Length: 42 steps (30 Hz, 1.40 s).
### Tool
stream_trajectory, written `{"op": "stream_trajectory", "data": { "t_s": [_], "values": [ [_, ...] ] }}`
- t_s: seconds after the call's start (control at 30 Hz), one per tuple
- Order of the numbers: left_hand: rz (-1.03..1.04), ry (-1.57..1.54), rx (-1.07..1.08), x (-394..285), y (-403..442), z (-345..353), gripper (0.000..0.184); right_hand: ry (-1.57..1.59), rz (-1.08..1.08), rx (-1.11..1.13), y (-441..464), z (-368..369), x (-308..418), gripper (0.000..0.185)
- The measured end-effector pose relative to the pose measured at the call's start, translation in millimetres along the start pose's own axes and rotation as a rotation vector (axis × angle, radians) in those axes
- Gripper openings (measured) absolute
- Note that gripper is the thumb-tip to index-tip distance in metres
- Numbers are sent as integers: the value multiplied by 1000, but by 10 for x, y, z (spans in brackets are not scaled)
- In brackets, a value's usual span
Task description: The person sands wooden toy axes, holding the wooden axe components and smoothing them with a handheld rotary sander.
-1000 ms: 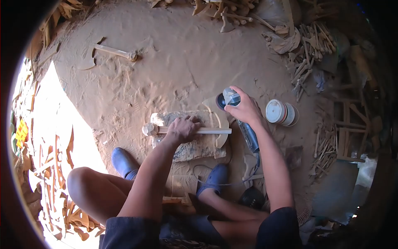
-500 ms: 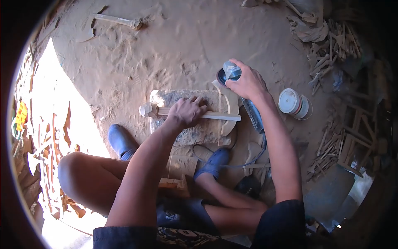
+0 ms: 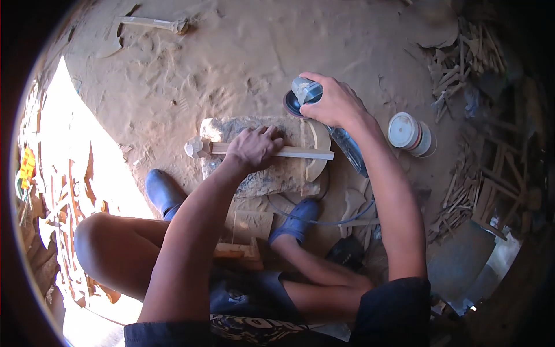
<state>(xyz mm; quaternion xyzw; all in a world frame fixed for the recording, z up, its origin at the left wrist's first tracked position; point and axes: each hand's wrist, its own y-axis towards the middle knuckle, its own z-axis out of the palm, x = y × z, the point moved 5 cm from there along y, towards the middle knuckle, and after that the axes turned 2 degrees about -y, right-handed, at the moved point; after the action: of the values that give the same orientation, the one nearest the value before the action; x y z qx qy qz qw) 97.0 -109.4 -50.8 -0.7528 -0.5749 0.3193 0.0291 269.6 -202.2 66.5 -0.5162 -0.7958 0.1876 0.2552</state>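
My left hand (image 3: 256,146) presses down around a pale wooden stick (image 3: 305,153) with a faceted knob at its left end. The stick lies across a rough, worn wooden block (image 3: 272,184) on the ground. At the block's right end, a curved flat piece of wood (image 3: 317,168) sits beneath the stick's tip. My right hand (image 3: 337,103) is wrapped round the head end of an angle grinder (image 3: 346,149). Its dark disc (image 3: 293,104) is above the block's upper right corner, apart from the stick; whether it spins cannot be made out.
A white tub (image 3: 404,130) stands to the right of the grinder. The grinder's cable (image 3: 347,220) loops past my right shoe (image 3: 302,218). Wood scraps (image 3: 462,188) are heaped at the right, and another knobbed stick (image 3: 151,23) lies on the sandy ground at upper left.
My right hand has brought the grinder slightly left, its disc now nearer the block's upper edge. My left hand keeps its hold on the stick. The whole view has shifted a little.
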Motion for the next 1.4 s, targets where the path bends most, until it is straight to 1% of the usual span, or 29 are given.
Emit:
{"op": "stream_trajectory", "data": {
  "t_s": [0.07,0.17,0.27,0.57,0.63,0.8,0.97,1.07,1.1,1.2,1.3,1.37,1.4],
  "values": [
    [26,-12,-70,11,-15,33,41,-24,-13,-16,-15,-16,40,84],
    [23,-6,-99,13,-33,39,40,-44,-21,-87,163,-29,-153,84],
    [-5,-13,-19,6,-19,12,42,12,25,-43,198,-88,-276,84],
    [-18,-30,-6,7,-4,16,40,-12,108,-122,311,-122,-528,84],
    [-5,-21,-9,5,-4,17,37,-9,120,-121,373,-138,-655,83],
    [-14,-43,11,-8,4,-5,36,37,124,-135,474,-138,-1031,84],
    [-37,-77,61,-15,-3,-52,36,7,255,-145,315,-216,-1242,85],
    [-6,-79,16,-1,-13,-57,36,-49,285,-192,206,-250,-1357,86],
    [2,-71,-8,23,-5,-36,36,-70,278,-213,184,-256,-1320,87],
    [12,-54,-37,41,-1,40,36,16,250,-279,77,-304,-1222,88],
    [-10,-49,7,27,1,24,37,110,127,-207,51,-275,-923,89],
    [-30,-57,38,6,-4,-41,38,113,94,-132,52,-212,-693,89],
    [-20,-51,16,10,5,-36,38,113,75,-92,62,-170,-581,89]
  ]
}}
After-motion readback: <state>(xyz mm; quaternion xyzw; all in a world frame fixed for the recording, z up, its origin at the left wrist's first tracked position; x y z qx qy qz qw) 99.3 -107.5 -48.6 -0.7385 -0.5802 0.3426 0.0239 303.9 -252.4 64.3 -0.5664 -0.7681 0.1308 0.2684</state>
